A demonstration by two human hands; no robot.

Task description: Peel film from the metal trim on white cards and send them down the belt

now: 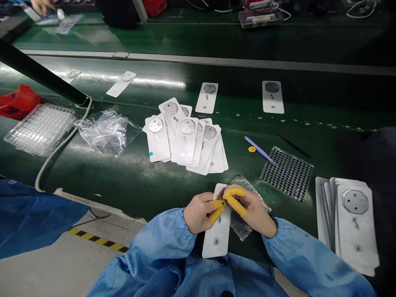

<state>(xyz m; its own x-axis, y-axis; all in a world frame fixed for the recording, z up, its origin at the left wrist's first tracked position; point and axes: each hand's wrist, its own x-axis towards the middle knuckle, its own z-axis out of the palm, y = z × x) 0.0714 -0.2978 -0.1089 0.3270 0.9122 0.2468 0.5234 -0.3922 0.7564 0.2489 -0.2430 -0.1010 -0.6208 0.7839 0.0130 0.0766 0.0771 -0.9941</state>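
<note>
Both hands wear yellow finger covers and meet over the upper end of a white panel (pixel 216 239) at the bench's near edge. My left hand (pixel 206 211) has its fingers pinched together by a small dark piece, too small to name. My right hand (pixel 247 205) is closed, its covered fingertips pressed at the panel's top; what they hold is hidden. Under and beside my right hand lies a clear bubble bag (pixel 243 227). Purple tweezers (pixel 260 150) rest with their tip on a black perforated sheet (pixel 287 174), near a small yellow disc (pixel 252 149).
Overlapping white panels (pixel 185 142) lie ahead, and stacked panels (pixel 355 231) at the right. Single panels (pixel 207 98) sit farther back. Crumpled plastic (pixel 108 131), clear trays (pixel 41 128), a red holder (pixel 20 102) and a dark post (pixel 43 72) are left. Another person's hand (pixel 42 6) shows top left.
</note>
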